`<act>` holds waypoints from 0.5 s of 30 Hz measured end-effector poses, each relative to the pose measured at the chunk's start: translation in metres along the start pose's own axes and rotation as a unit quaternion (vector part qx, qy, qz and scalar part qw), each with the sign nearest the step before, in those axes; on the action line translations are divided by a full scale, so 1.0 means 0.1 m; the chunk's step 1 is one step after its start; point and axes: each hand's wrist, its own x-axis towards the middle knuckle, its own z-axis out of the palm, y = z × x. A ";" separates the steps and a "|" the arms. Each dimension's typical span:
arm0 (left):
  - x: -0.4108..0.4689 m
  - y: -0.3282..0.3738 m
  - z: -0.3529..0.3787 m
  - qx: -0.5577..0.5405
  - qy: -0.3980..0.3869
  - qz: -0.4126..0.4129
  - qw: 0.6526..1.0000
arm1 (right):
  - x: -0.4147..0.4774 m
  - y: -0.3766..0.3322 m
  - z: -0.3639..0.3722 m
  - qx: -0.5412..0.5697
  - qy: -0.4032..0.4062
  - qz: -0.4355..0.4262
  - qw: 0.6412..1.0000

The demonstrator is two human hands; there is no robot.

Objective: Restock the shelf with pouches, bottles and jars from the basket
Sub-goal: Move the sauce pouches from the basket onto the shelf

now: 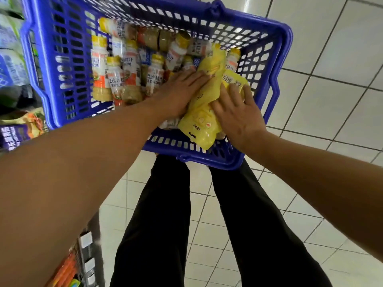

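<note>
1. I see the blue basket [287, 44], full of bottles [130, 65], beside the shelf [88, 253].
2. A yellow pouch [204, 112] lies on top, near-right corner.
3. The left hand [176, 90] and right hand [238, 112] lie flat on it, fingers [196, 76] straight, gripping nothing; this looks like the pick, so next I must curl round it and lift.

Basket [277, 59]: in front of us, above our legs [165, 224], on the floor [331, 100].
Shelf [87, 255]: along our left, just beside the basket, with packets [12, 65] on it.
Bottles [116, 77]: in the basket's left and far parts, lying side by side.
Pouch [205, 112]: in the basket's right near part, its end over the near rim.
Second pouch [234, 79]: just right of the first.
Left hand [176, 92]: on the pouch's left edge.
Right hand [238, 117]: on the pouch's right side, fingers on the second pouch.
</note>
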 end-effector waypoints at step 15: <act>-0.19 -0.05 -0.43 -0.412 0.021 -0.050 0.910 | 0.21 0.38 -0.29 0.348 0.084 0.045 0.933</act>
